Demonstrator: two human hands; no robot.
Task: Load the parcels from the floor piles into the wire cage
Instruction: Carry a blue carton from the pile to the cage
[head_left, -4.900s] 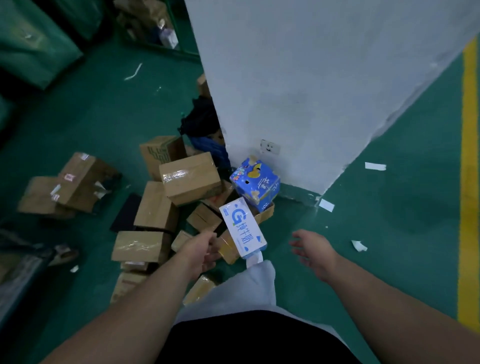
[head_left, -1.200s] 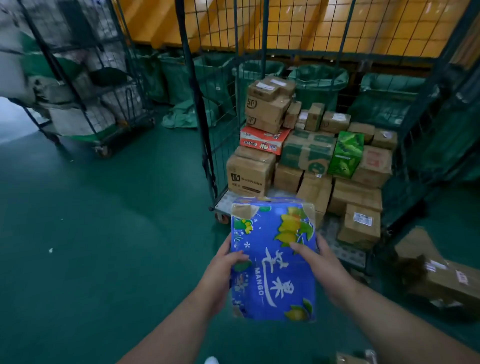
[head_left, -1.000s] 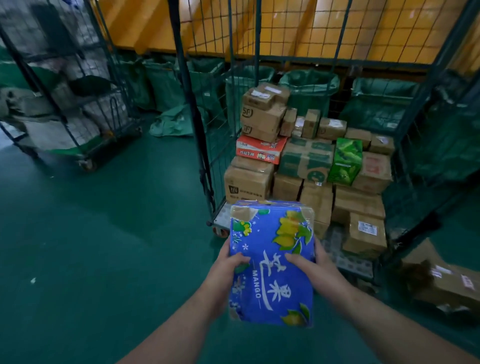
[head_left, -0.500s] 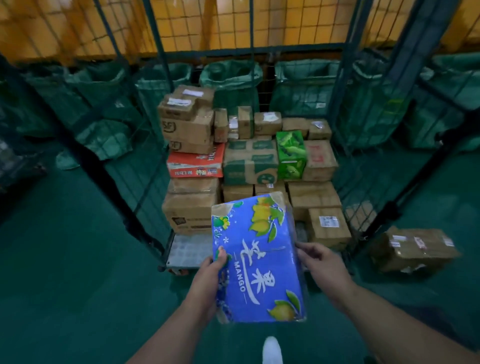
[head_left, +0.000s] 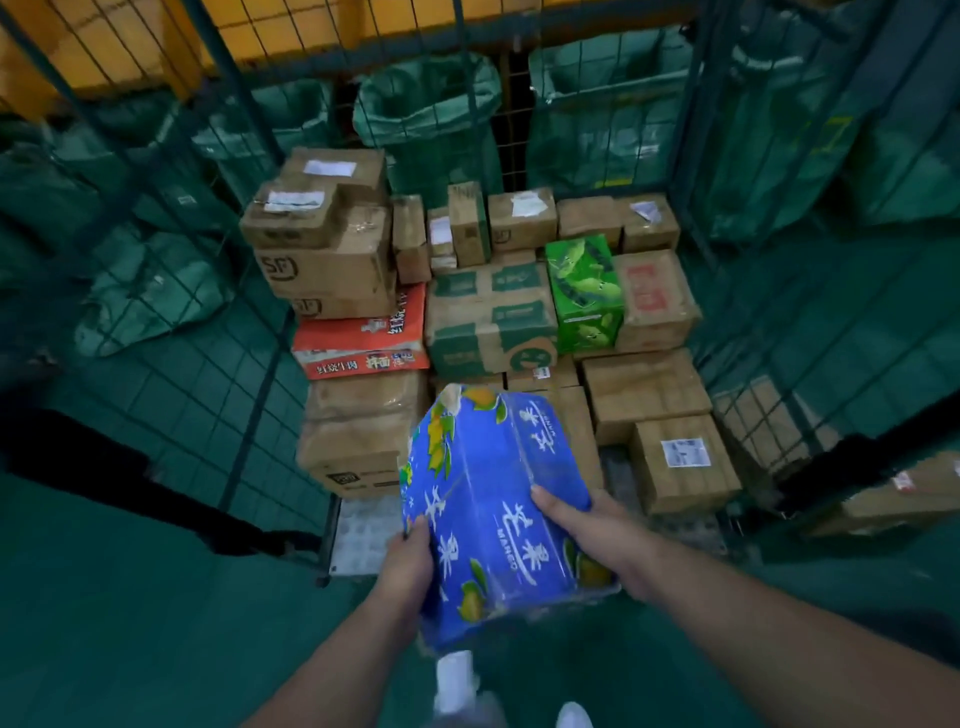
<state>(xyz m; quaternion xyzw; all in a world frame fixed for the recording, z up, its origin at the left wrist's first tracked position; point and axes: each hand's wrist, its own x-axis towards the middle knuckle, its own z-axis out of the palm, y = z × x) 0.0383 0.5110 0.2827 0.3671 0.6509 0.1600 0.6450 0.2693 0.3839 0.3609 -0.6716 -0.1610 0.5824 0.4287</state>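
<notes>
1. The cage's (head_left: 218, 322) left mesh wall stands on the green floor, with green sacks (head_left: 431, 109) behind the back wall.
2. Inside, at the left, brown cartons are stacked high, with a red box (head_left: 358, 338) sandwiched midway in the stack.
3. A bare strip of the cage floor (head_left: 358, 530) shows at the front left.
4. The left hand (head_left: 408, 566) grips the blue box's near left edge, thumb on top.
5. The blue box (head_left: 493, 509), printed with mangoes, is held tilted in the air at the cage's open front, just before the stacked parcels.
6. The right hand (head_left: 597, 535) clasps the box's right side, fingers curled over its top face.
7. A green box (head_left: 584, 291) stands upright between brown cartons in the middle row.
8. A labelled carton (head_left: 680, 462) sits at the front right of the cage.
9. One brown parcel (head_left: 904, 499) lies on the floor outside the right wall.
</notes>
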